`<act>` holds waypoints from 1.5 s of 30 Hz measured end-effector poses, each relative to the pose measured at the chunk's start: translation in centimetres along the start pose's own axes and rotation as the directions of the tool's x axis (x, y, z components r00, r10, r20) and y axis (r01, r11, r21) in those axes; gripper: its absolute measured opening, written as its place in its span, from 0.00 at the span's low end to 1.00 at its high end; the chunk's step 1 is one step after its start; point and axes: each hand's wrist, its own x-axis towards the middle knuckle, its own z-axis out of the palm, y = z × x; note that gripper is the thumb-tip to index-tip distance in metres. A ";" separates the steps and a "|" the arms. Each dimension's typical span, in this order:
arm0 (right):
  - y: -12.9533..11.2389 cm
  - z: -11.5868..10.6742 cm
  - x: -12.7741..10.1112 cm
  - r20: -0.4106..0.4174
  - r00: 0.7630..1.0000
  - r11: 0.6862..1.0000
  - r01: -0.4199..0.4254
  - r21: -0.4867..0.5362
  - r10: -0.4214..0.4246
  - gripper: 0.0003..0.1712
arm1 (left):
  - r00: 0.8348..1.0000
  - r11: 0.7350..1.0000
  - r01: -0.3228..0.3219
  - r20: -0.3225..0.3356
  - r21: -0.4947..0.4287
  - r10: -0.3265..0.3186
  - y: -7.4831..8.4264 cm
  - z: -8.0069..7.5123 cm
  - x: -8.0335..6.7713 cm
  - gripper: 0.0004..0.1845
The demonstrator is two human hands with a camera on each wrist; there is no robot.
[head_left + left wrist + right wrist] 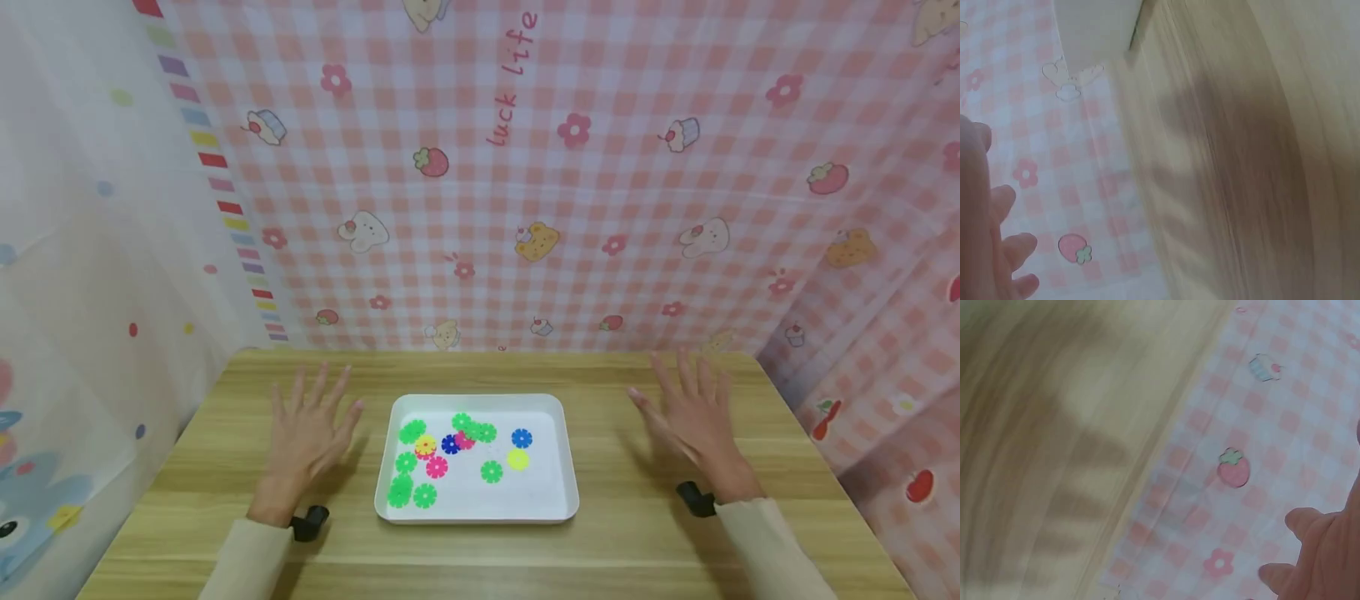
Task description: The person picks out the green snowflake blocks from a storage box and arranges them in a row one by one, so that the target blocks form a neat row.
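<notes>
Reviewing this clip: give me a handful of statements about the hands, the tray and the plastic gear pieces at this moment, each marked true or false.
1. Both hands are spread open with straight fingers. True: the left hand and the right hand hold nothing.
2. The left hand pinches a green gear piece. False: it is over the bare wooden table, apart from the pieces.
3. The white tray sits between the two hands. True.
4. All the pieces in the tray are green. False: besides the green gear pieces there are blue, pink and yellow ones, such as the blue gear piece.
5. Several pieces lie on the table outside the tray. False: all visible pieces are in the tray.
</notes>
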 end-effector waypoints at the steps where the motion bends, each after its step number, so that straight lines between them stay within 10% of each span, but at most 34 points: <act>1: -0.2 0.0 0.2 -0.005 1.000 1.000 0.007 0.010 -0.007 0.44 | 1.000 1.000 -0.001 0.003 -0.018 0.001 0.1 0.0 0.1 0.35; 9: -1.8 0.3 1.1 0.033 0.999 0.981 0.022 0.193 -0.029 0.41 | 1.000 0.981 -0.005 -0.021 -0.192 0.001 1.1 0.9 0.4 0.35; 16: -3.3 1.1 1.4 0.083 0.993 0.897 0.034 0.441 -0.079 0.36 | 0.998 0.949 -0.035 -0.054 -0.315 0.019 1.5 1.9 0.8 0.33; 21: -4.8 1.7 1.9 0.116 0.988 0.842 0.024 0.538 -0.103 0.32 | 0.999 0.886 -0.038 0.012 -0.463 0.049 2.1 2.8 1.1 0.35; 31: -9.2 3.0 2.9 0.167 0.967 0.828 0.067 0.556 -0.190 0.27 | 0.979 0.777 0.095 0.200 -0.623 0.041 3.3 4.4 1.5 0.41; 45: -12.9 4.7 3.5 0.267 0.893 0.778 0.131 0.614 -0.361 0.23 | 0.959 0.827 0.091 0.272 -0.554 0.077 3.9 5.4 1.5 0.39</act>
